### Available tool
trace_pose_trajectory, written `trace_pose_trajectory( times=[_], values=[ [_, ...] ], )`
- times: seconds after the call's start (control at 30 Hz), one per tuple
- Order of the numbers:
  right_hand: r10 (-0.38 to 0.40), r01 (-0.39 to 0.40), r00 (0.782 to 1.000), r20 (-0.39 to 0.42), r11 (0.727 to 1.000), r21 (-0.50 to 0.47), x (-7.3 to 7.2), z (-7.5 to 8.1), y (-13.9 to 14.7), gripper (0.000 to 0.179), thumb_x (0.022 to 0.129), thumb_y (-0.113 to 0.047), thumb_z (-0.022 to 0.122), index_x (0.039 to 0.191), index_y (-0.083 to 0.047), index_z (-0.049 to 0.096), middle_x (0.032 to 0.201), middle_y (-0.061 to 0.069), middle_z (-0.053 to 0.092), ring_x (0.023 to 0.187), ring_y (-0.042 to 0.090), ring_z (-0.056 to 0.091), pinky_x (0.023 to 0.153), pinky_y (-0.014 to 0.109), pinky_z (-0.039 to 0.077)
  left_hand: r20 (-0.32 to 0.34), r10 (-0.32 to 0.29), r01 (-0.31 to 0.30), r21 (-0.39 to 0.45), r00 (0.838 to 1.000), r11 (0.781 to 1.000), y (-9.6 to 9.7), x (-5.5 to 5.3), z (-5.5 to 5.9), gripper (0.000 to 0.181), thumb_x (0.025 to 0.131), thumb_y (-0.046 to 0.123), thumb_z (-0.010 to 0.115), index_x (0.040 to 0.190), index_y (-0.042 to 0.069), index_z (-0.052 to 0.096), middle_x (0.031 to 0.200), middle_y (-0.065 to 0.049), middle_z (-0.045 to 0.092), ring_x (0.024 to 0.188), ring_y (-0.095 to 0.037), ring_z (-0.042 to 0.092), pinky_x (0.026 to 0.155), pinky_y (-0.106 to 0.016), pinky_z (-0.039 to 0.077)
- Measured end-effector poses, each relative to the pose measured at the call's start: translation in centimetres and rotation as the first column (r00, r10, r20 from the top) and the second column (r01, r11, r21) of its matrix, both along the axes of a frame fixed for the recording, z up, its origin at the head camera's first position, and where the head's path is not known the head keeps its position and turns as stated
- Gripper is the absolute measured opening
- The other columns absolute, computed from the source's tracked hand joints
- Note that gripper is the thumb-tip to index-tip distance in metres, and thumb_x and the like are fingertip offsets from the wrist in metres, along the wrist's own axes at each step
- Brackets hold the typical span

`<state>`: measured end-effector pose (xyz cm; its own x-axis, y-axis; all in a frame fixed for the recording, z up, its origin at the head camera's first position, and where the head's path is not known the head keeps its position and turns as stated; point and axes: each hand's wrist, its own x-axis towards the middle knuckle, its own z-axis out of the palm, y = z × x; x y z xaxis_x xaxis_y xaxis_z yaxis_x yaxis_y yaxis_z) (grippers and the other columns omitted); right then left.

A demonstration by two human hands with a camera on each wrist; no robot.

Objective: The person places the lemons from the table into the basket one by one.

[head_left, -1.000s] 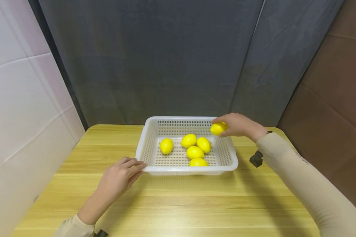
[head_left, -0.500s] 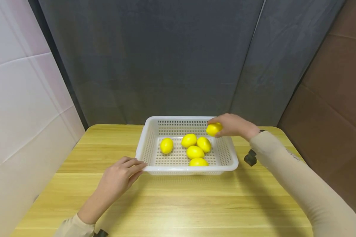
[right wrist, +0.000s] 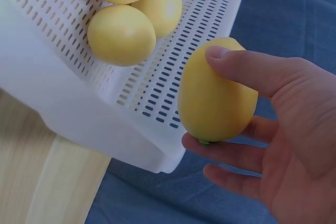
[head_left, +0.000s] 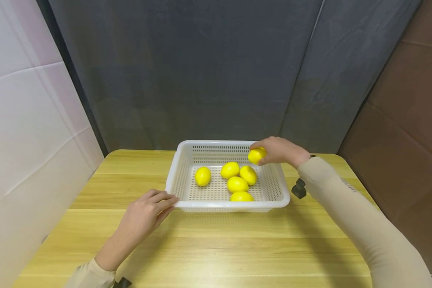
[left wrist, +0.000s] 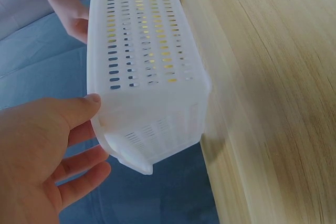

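Observation:
My right hand (head_left: 279, 151) grips a yellow lemon (head_left: 257, 155) over the right back part of a white perforated plastic basket (head_left: 230, 204). In the right wrist view, the thumb lies across the lemon (right wrist: 215, 95) and the fingers curl under it. Several more lemons lie on the basket floor: one lemon (head_left: 203, 176) alone at the left, the others, such as this lemon (head_left: 237, 185), grouped right of centre. At the front left corner, my left hand (head_left: 145, 210) holds the basket's rim. The left wrist view shows its thumb (left wrist: 84, 109) on the rim, with the other fingers partly hidden behind.
The basket stands on a light wooden table (head_left: 216, 248), near its back edge. A dark grey curtain (head_left: 187, 80) hangs behind. White cloth (head_left: 32, 120) walls the left side and brown panelling (head_left: 407, 120) the right.
My right hand has moved left with the lemon, further over the basket. The left hand, the basket and the lemons inside it stay in place.

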<state>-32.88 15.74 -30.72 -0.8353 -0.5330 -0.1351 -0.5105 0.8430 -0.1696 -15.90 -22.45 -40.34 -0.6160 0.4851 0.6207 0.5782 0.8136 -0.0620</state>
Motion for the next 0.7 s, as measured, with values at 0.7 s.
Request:
trace_pose_trajectory(
  times=[0.7],
  values=[
    [-0.04, 0.039, 0.998, 0.039, 0.999, 0.005, -1.3, -0.5, -1.1, 0.06, 0.085, -0.027, 0.077, 0.141, -0.021, 0.056, 0.144, 0.004, 0.058, 0.133, 0.031, 0.051, 0.114, 0.055, 0.04, -0.014, -0.009, 0.009, 0.005, 1.0, 1.0, 0.1, 0.0, -0.1, 0.031, 0.072, 0.016, 0.086, 0.103, 0.017, 0.079, 0.1, 0.003, 0.077, 0.089, -0.017, 0.068, 0.067, -0.033, 0.062]
  ],
)
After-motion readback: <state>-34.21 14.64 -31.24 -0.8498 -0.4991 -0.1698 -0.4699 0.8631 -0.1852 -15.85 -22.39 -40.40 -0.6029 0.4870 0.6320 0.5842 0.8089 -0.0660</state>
